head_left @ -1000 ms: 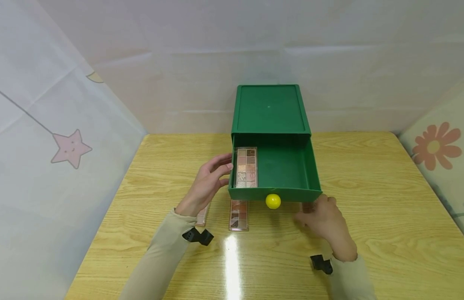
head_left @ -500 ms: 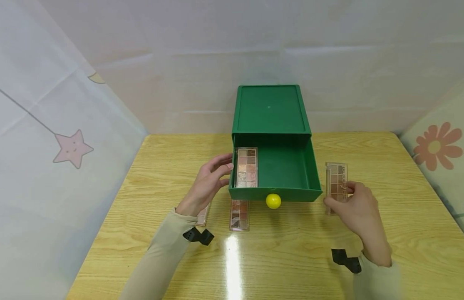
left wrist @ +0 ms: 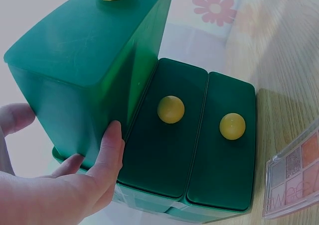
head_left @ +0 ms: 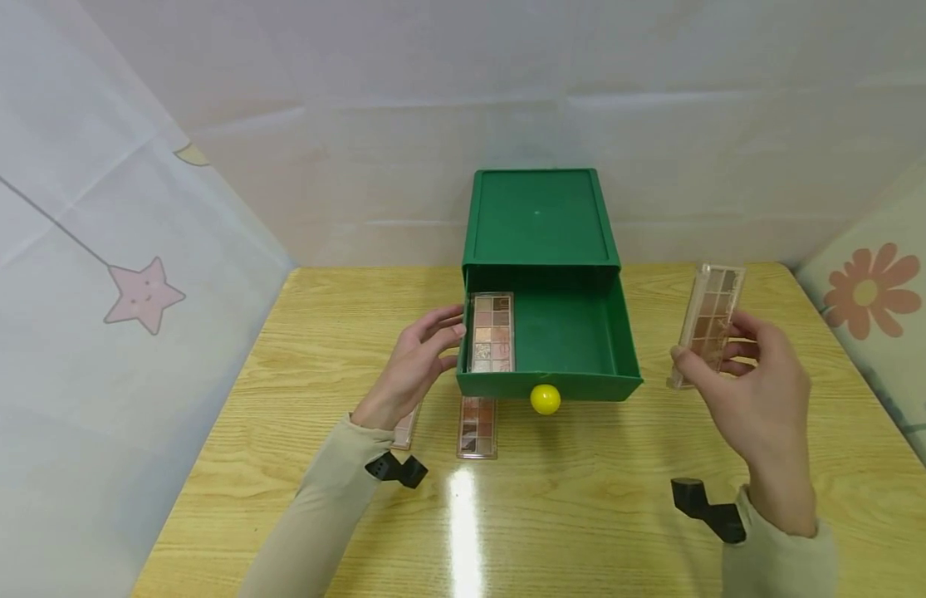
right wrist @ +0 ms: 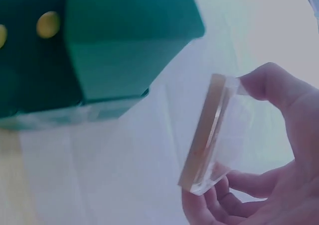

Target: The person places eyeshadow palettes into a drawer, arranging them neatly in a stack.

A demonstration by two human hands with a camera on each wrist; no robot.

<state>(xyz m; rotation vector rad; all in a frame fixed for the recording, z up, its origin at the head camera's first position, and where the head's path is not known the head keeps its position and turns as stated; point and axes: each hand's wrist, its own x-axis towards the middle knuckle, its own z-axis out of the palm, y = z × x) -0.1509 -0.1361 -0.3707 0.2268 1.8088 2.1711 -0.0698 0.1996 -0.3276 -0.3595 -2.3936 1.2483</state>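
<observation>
In the head view my right hand (head_left: 765,390) holds an eyeshadow palette (head_left: 712,320) by its long edges, thumb on one side and fingers on the other. It is raised and tilted to the right of the green drawer (head_left: 550,389). My left hand (head_left: 410,370) rests against the drawer's outer left side, its fairly straight fingertips touching the wall. The drawer is pulled out of its cabinet (head_left: 539,218). A second palette (head_left: 492,332) lies along the left inside it. In the right wrist view the held palette (right wrist: 207,135) shows edge-on between thumb and fingers.
One more palette (head_left: 477,436) lies on the wooden table (head_left: 567,515), partly under the drawer. Another palette (head_left: 404,430) is partly hidden by my left hand. Two closed drawers with yellow knobs (left wrist: 171,109) sit below the open one. A cloth backdrop (head_left: 403,166) stands behind.
My right hand has moved from under the drawer's right corner out to the right and up, bringing the palette with it. The left hand and drawer stay in place.
</observation>
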